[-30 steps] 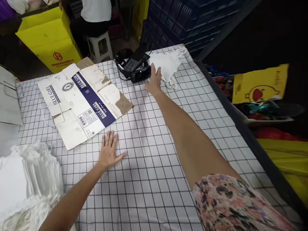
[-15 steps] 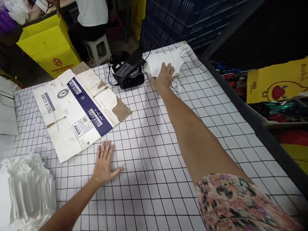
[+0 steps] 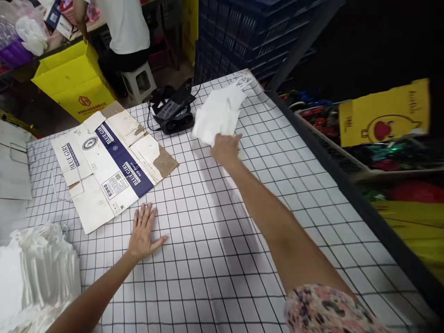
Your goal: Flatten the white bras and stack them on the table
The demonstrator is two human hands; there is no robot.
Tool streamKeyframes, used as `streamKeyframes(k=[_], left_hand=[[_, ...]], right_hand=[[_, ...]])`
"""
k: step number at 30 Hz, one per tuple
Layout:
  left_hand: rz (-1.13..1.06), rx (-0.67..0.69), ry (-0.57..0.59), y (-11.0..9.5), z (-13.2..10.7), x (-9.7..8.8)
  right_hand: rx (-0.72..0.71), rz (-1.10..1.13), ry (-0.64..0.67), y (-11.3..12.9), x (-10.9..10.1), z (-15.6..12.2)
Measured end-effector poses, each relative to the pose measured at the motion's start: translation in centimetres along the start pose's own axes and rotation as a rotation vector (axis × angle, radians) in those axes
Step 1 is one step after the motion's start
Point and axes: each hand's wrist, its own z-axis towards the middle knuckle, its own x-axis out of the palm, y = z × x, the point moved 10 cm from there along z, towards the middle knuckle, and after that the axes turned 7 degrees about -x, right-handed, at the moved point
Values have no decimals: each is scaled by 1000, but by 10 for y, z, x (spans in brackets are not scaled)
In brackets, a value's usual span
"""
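In the head view my right hand point(image 3: 225, 147) grips the near edge of a white face mask point(image 3: 222, 108) with thin loops at its far end. The mask is raised at that edge, its far end towards the table's far corner. My left hand point(image 3: 141, 236) lies flat on the checked tablecloth point(image 3: 194, 259), fingers spread and holding nothing. Close beyond its fingertips is a flattened white and blue cardboard box point(image 3: 114, 166). At the lower left, a thick bundle of similar white masks point(image 3: 45, 273) stands packed together, partly cut off by the frame.
A black strapped device point(image 3: 171, 111) sits left of the mask. Behind the table are a yellow bag point(image 3: 76, 83), a seated person point(image 3: 125, 27) on a stool point(image 3: 138, 83) and stacked blue crates point(image 3: 243, 32). Trays with a yellow card point(image 3: 385, 111) line the right side.
My right hand has gone from lying spread on the mask to gripping its near edge, drawing it towards me and lifting that edge. My left hand stays flat. The view has shifted slightly.
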Motion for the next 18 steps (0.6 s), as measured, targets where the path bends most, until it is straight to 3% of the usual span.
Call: streamKeyframes(k=[4,5,7,8,9,11,14,18], left_hand=[[-22,3,-17,2,0,2],[-29,-1,-18,2,0,3],[-44,-13,-19,4,-1,4],[-50,-17,-20,4,-2,4],[-54,-20,-19,4,-2,4],[-57,-22,-12,4,-3,5],[-56,-19,10,4,-4,6],[-77,-33,75,4,-5,9]], right_hand=[[24,-34,238,49,5,-135],[13,-20,302,59,3,-156],[16,43,447,68,-1,-166],[30,69,499,67,-3,-154],[38,56,471,63,-12,-128],[70,-23,320,45,-31,-59],[170,-151,167,5,-38,28],[280,-246,160,-64,-21,77]])
